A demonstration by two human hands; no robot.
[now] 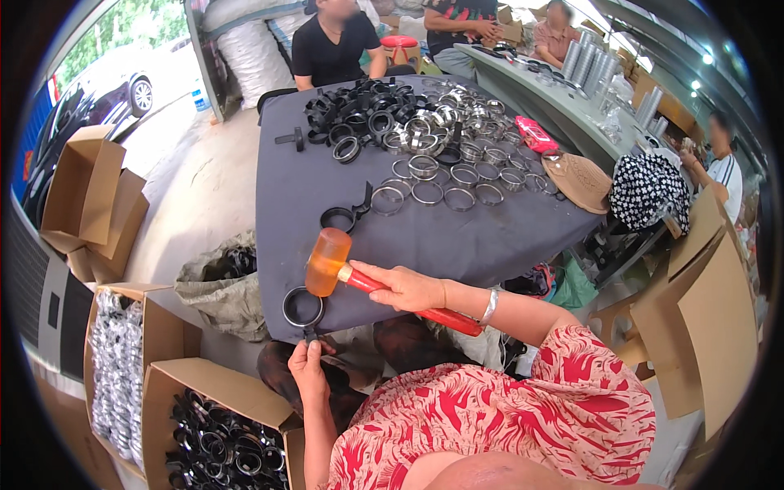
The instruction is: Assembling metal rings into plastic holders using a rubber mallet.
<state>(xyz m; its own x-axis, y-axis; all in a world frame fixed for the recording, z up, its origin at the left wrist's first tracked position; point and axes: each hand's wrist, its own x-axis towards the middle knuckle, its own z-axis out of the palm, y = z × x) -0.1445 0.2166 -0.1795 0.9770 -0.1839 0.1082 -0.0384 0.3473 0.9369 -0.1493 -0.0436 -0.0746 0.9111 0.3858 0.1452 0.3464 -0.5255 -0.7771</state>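
My right hand (400, 287) is closed around the red handle of a mallet (329, 261) with a translucent orange head. The mallet head hangs just above and right of a black ring with a bright inner rim (303, 327), which lies at the near left corner of the grey cloth-covered table (425, 237). My left hand (310, 363) pinches that ring's short black handle at the table edge. Farther up lies another black ring with a handle (357, 216). Beyond it are loose silver metal rings (460, 198) and a heap of black handled rings (343, 106).
A red packet (536, 135) and a brown hat (578, 181) sit at the table's right edge. Boxes of black parts (224, 441) and wrapped silver rings (114, 376) stand at lower left, beside a sack (216, 298). Several people sit around the far tables.
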